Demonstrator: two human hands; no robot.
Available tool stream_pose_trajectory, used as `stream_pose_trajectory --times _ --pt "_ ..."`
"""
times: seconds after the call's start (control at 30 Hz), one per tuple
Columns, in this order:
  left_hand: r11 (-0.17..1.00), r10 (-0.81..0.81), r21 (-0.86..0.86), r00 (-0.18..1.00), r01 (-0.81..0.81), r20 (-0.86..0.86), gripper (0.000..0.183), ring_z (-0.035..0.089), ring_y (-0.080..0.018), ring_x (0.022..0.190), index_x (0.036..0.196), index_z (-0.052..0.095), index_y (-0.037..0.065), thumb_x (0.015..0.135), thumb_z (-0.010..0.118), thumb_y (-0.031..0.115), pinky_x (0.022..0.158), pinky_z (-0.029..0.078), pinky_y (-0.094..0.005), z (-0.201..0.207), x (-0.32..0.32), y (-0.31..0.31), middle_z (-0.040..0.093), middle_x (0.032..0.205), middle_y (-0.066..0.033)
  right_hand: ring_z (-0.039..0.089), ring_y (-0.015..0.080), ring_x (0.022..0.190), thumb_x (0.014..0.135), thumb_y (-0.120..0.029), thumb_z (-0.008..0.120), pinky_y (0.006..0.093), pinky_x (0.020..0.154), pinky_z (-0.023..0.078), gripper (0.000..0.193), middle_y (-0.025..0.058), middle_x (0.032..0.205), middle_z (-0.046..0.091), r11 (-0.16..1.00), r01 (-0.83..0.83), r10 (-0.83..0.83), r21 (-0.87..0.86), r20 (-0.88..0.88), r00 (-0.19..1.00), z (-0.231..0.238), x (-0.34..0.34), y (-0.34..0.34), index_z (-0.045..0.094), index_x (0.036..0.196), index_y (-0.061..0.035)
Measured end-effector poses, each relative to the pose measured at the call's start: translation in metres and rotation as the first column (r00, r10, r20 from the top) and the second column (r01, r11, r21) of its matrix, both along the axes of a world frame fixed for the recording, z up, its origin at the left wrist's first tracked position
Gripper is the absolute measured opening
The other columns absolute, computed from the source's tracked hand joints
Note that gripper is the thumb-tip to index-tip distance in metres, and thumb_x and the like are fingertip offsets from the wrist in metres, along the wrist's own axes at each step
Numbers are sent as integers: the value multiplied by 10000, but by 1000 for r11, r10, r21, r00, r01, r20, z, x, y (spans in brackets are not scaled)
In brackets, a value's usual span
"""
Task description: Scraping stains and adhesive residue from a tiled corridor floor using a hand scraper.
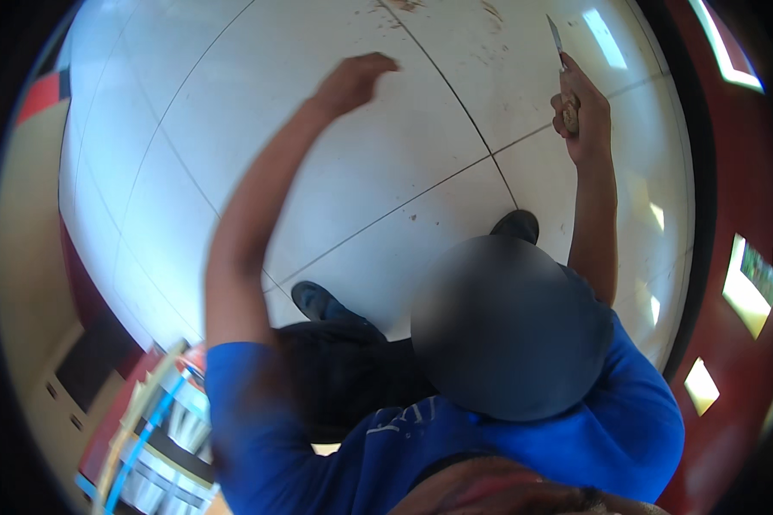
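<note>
My right hand (pixel 586 107) is wrapped round the pale handle of a knife (pixel 555 36), its narrow blade pointing up and away from me. Off to the left, my left hand (pixel 356 81) hangs above the white tiled floor (pixel 378 154) with its fingers curled and pressed together. Whether anything is between those fingers cannot be made out. Brown scraps (pixel 491 10) like shavings lie on the tiles beyond both hands. A dark round shape (pixel 511 330), blurred, covers part of my lap and blue shirt.
My two dark shoes (pixel 515 225) rest on the floor, which has a few small crumbs (pixel 412 217). A red wall (pixel 739 154) with bright patches runs along the right. Lower left stands a rack-like stack (pixel 159 429) with pale and blue strips, beside a beige panel (pixel 30 257).
</note>
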State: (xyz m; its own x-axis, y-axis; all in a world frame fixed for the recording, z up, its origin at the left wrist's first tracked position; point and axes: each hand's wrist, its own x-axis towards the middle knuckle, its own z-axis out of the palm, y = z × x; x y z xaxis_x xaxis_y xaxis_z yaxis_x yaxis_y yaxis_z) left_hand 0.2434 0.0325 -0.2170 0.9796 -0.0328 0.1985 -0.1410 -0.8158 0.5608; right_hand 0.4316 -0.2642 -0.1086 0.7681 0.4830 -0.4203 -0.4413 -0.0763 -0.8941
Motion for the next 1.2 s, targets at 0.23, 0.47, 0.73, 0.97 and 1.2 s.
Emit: stream_pose_trajectory --times 0.23,0.47,0.73,0.97,1.2 --pt "633 758 774 189 16 -624 188 609 -313 879 875 640 62 859 610 247 746 478 -416 208 -220 104 654 891 -129 486 94 604 909 -178 523 197 377 324 451 -9 779 472 979 -158 173 126 -117 978 -4 14 41 459 1314 11" --pt "467 838 736 511 -491 -190 484 385 -392 1269 1291 485 78 871 591 294 1026 363 -447 92 -308 98 412 1382 -187 461 66 571 936 -179 505 198 428 336 453 -19 659 461 878 -453 449 -156 -62 891 -20 9 46 427 1353 -20" --pt "135 984 572 43 -809 -171 791 105 -409 1391 1448 211 49 890 385 583 1035 116 -676 -89 -169 92 116 1516 -208 423 82 460 935 -174 489 214 431 355 568 29 654 505 813 -482 495 -327 -48 867 -2 -30 -14 261 1440 -47" --pt "662 718 443 681 -605 -143 726 150 -377 1390 1439 267 104 888 430 547 1023 145 -691 -57 55 -2 180 1510 -171 393 65 426 929 -202 495 208 392 322 495 -4 572 437 860 -345 222 -375 -334 916 -1 -58 -32 381 1362 9" --pt "470 833 325 534 -821 143 682 182 -342 1385 1418 303 108 897 442 525 1034 155 -673 -60 39 156 243 1494 -144 311 32 436 928 -215 497 179 393 260 439 -33 578 392 801 -258 148 -540 -240 959 67 -69 2 439 1296 16"
